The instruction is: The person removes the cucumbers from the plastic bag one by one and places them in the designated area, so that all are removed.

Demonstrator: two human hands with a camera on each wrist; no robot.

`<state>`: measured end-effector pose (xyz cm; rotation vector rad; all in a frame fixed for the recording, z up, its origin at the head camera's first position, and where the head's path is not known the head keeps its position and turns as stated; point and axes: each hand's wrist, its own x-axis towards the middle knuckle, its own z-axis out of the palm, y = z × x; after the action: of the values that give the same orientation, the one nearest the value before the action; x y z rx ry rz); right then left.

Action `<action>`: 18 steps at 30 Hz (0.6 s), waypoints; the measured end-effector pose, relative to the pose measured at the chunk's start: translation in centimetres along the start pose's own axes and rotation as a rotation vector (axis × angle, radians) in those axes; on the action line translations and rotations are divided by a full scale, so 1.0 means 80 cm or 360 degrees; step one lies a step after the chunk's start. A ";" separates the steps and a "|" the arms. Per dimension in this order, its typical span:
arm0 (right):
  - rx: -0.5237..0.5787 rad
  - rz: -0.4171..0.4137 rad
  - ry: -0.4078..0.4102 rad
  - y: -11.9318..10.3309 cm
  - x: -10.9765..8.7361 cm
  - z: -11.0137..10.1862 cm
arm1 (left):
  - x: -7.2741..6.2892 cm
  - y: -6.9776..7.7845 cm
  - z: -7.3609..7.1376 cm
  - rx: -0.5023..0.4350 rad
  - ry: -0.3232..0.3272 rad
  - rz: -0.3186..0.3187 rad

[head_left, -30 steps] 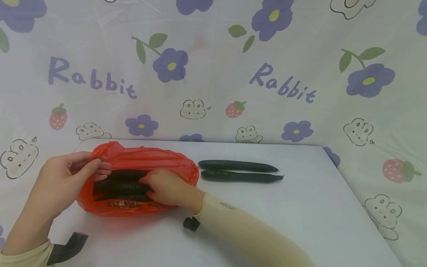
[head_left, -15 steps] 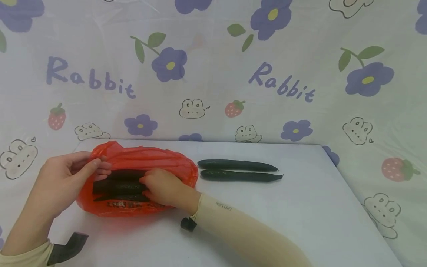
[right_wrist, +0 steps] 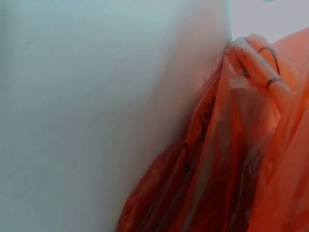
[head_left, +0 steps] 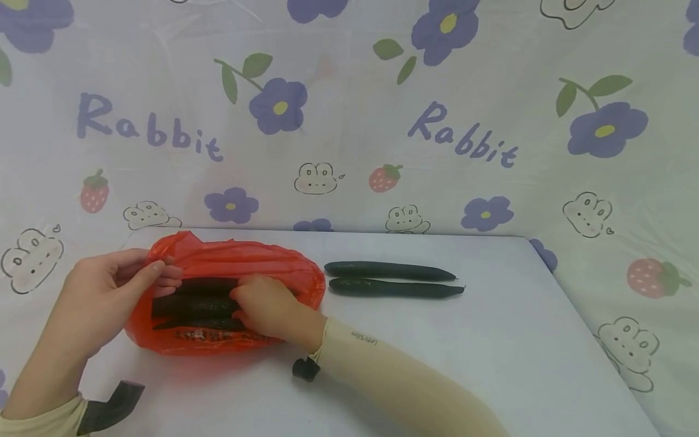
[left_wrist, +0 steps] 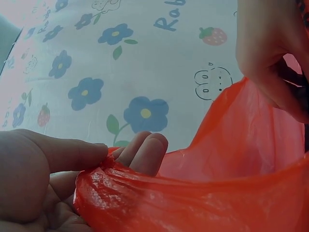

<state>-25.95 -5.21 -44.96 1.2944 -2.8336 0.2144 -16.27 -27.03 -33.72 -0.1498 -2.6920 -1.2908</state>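
Observation:
A red plastic bag (head_left: 246, 255) lies on the left half of the table with its mouth spread. Several dark green cucumbers (head_left: 191, 306) show inside it, lying side by side. My left hand (head_left: 109, 297) pinches the rim at the bag's left end between thumb and fingers, as the left wrist view shows closely. Inside the mouth, my right hand (head_left: 275, 309) grips a cucumber near its right end; the fingertips are hidden. Bag plastic (right_wrist: 231, 145) fills the right side of the right wrist view, where the hand itself is out of sight.
Two more cucumbers (head_left: 390, 271) lie parallel on the white table (head_left: 491, 346), just right of the bag. A patterned cloth (head_left: 349, 121) with flowers and rabbits hangs behind the table's back edge.
My right hand and forearm have shifted slightly left within the bag's mouth. The left hand, the bag and the two cucumbers on the table have stayed in place.

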 end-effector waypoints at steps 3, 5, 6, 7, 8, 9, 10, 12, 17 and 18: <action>-0.0024 0.0000 0.0019 -0.001 0.001 0.000 | -0.001 -0.001 -0.001 -0.0008 0.0010 0.0014; -0.0036 -0.0002 0.0043 0.000 0.000 0.000 | -0.001 -0.001 0.000 -0.0008 0.0015 0.0021; -0.0038 0.0000 0.0052 0.000 0.000 -0.001 | -0.001 -0.001 0.000 -0.0007 0.0017 0.0026; -0.0036 0.0005 0.0058 0.000 0.000 -0.001 | -0.001 -0.001 0.001 -0.0003 0.0016 0.0025; -0.0031 0.0009 0.0064 0.000 0.000 -0.001 | -0.001 0.000 0.001 0.0002 0.0018 0.0025; -0.0032 0.0010 0.0071 0.000 0.000 -0.002 | -0.001 0.000 0.001 0.0007 0.0016 0.0024; -0.0029 0.0012 0.0076 0.000 0.000 -0.002 | -0.001 0.000 0.002 0.0009 0.0013 0.0021; -0.0017 0.0023 0.0073 0.000 -0.001 -0.003 | -0.001 0.001 0.002 0.0020 0.0008 0.0015; 0.0021 0.0031 0.0071 0.001 -0.003 -0.005 | -0.001 0.002 0.002 0.0030 0.0004 0.0012; 0.0031 0.0033 0.0071 0.001 -0.003 -0.005 | -0.001 0.002 0.002 0.0033 0.0006 0.0016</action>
<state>-25.88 -4.88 -44.60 1.2480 -2.8159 0.2681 -16.21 -26.84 -33.73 -0.1583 -2.6970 -1.2589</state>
